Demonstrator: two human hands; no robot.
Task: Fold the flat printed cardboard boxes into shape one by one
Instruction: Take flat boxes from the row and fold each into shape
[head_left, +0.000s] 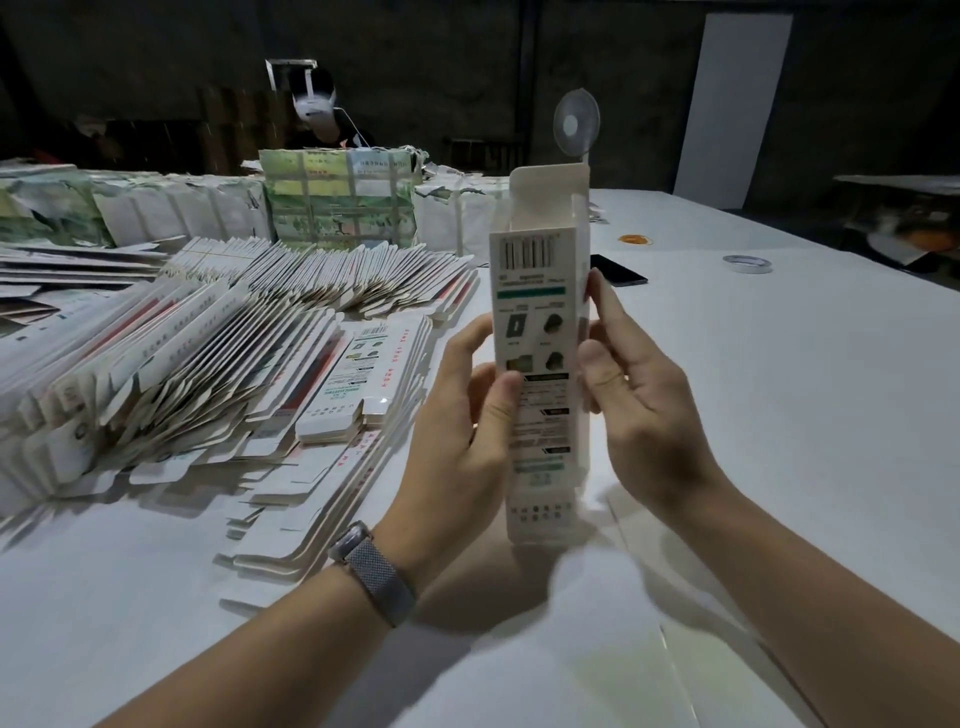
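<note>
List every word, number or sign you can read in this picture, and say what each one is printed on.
None reads clearly.
Held box: a barcode, a green band and four small icons; the text lines are too blurred.
Flat boxes on the table: red and green lettering, too small.
Wrapped bundle behind: print too blurred.

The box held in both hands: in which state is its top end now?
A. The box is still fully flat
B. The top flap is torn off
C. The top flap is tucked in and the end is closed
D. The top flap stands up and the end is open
D: the top flap of the box stands upright above an open end, while the left hand and right hand hold its sides.
</note>
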